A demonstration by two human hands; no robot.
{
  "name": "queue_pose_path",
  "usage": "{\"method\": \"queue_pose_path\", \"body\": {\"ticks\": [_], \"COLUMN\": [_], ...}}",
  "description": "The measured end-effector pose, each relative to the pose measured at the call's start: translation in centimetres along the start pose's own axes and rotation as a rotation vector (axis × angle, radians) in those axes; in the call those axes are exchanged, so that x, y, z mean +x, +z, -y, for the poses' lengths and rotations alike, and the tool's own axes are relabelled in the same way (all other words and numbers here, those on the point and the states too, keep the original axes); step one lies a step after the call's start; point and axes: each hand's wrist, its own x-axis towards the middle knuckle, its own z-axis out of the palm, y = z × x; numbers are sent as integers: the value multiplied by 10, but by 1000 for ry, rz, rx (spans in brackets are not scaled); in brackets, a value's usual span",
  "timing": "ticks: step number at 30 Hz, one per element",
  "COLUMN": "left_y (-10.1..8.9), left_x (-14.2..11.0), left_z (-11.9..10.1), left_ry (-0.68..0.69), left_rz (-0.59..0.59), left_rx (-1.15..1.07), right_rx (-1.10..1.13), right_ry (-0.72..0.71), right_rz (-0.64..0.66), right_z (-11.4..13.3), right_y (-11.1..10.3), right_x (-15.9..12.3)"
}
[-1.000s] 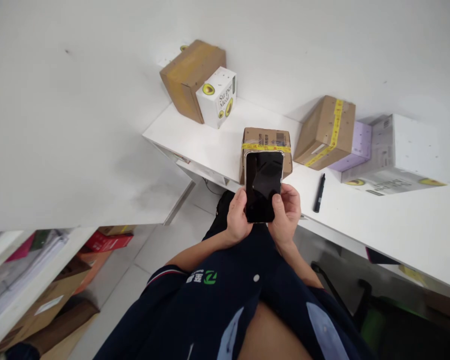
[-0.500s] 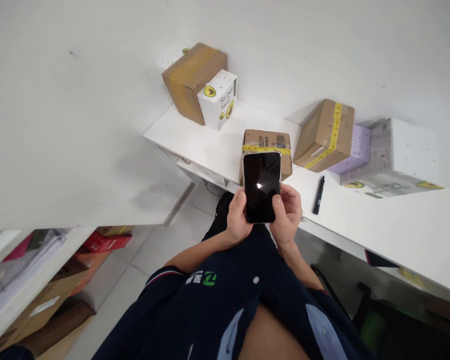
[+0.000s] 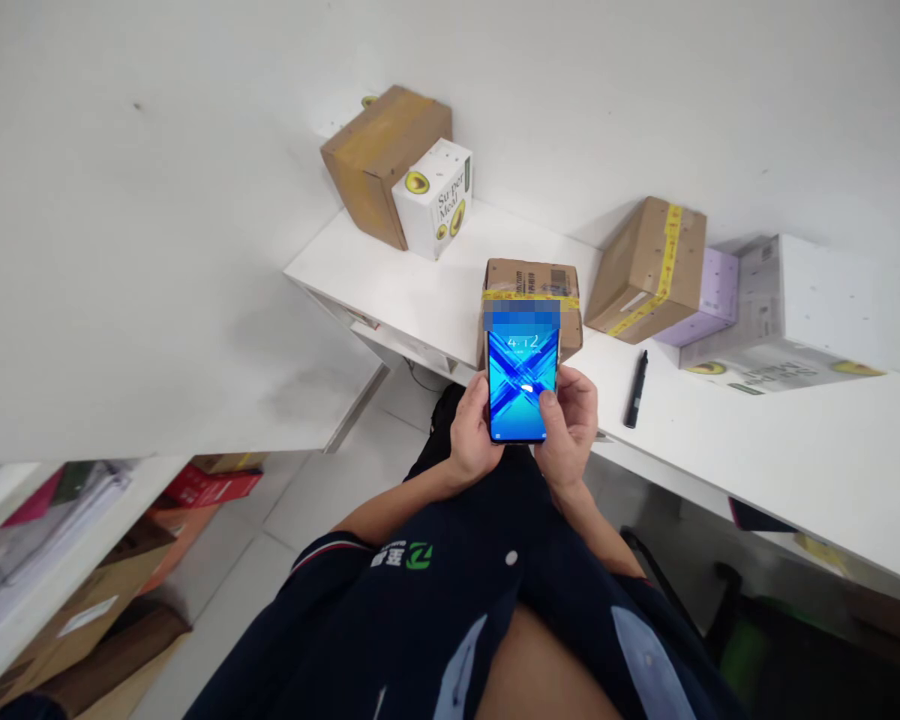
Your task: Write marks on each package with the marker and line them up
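Note:
A smartphone is held upright between both hands, its screen lit with a blue lock screen showing the time 4:12. My left hand grips its left edge, thumb along the side. On the right side, my right hand closes around the phone, with the thumb over the lower right of the screen. Behind the phone stands a small brown carton with yellow tape, its lower part hidden by the phone. Right of my right hand, a black marker pen lies on the white desk.
At the desk's back left are a larger brown carton and a white avocado-print box. Toward the right stand a taped carton, a lilac box and a large white box. Shelving with cartons is at lower left.
The phone's screen has gone from black to a lit blue lock screen. Both hands keep their hold, with hardly any movement.

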Motion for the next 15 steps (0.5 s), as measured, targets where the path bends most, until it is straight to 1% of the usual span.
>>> {"method": "queue_pose_path", "body": {"ticks": [2,9,12,15], "left_y": [2,6,7,8], "left_x": [-1,0,2,3], "left_z": [-2,-8,-8,-9], "left_ry": [-31,-32,-40,-38], "left_rz": [10,42,32,24], "left_rx": [-39,-46,-49,-61], "right_rx": [6,-47,-100,-166], "right_ry": [-5,-42,-71,-96], "right_rz": [7,27,63,118], "right_z": [0,5,7,7], "right_y": [0,0,1,-3], "right_x": [1,4,5,5]}}
